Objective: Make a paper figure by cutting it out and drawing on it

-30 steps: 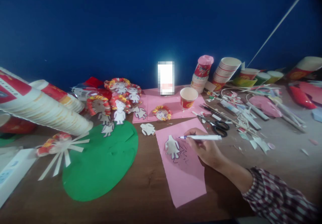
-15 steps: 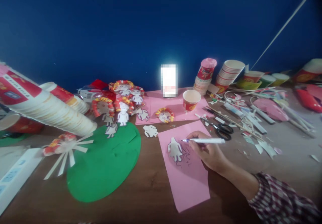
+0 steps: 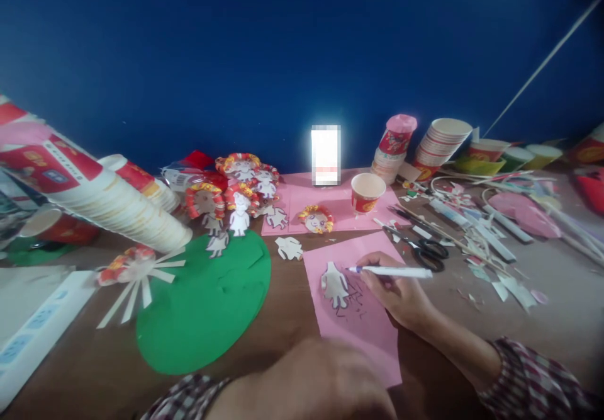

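My right hand (image 3: 399, 294) grips a white marker (image 3: 396, 271) with a dark tip. The tip points left, just beside a small paper doll cutout (image 3: 335, 284) edged in dark ink. This cutout lies on a pink paper sheet (image 3: 361, 347), which bears several dark strokes. Low in the view, my left hand (image 3: 311, 382) reaches over the sheet's near part, smeared by motion, its fingers not readable. A second headless white cutout (image 3: 289, 248) lies on the table left of the sheet's far edge.
A green paper oval (image 3: 207, 306) lies to the left, with paper dolls at its far edge. Stacked paper cups (image 3: 127, 199) lean in from the left. Black-handled scissors (image 3: 429, 253), paper scraps and more cup stacks (image 3: 443, 143) are on the right. A single cup (image 3: 368, 192) stands at the back.
My left hand has come into view from below, over the near part of the pink sheet. The whole scene has shifted slightly right. My right hand still holds the marker beside the cutout.
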Demonstrator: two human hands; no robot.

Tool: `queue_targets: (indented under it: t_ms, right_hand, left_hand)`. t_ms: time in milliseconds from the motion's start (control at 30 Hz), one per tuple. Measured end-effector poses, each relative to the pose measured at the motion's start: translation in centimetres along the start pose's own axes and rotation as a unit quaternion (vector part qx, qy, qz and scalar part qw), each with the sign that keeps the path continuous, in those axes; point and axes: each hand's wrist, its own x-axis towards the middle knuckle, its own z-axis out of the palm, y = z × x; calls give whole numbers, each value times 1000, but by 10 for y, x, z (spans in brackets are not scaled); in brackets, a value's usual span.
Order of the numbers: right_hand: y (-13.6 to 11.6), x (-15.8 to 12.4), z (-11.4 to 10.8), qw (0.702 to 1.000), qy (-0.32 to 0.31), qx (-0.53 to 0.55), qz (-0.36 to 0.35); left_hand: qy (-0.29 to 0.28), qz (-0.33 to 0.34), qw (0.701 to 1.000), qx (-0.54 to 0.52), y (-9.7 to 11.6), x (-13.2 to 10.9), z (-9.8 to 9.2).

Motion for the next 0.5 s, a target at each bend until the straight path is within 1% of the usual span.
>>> queue_targets:
  t_ms: [33, 67, 100, 167, 233, 400, 467, 500]
  right_hand:
    - [1, 0, 0, 1000, 2, -5, -1]
    - [2, 0, 1, 1000, 1, -11, -4]
    - [3, 0, 1, 1000, -2, -17, -6]
    - [4, 0, 0, 1000, -10, -27, -7]
    - [6, 0, 0, 999, -14, -29, -1]
    - [4, 0, -1, 999, -28, -16, 10]
    - [2, 0, -2, 999, -31, -10, 10]
    - [1, 0, -2, 999, -31, -6, 11]
  left_hand:
    - [16, -2, 1000, 7, -2, 13, -15]
    - [35, -9, 999, 38, -4, 24, -28]
    - [73, -23, 995, 68, -7, 31, -38]
    - [143, -38, 981, 122, -14, 38, -51]
    - [186, -55, 971, 141, -25, 37, -55]
    - [265, -126, 948, 126, -50, 27, -54]
    - [278, -139, 942, 124, -56, 25, -53]
    - [274, -142, 943, 122, -58, 25, -53]
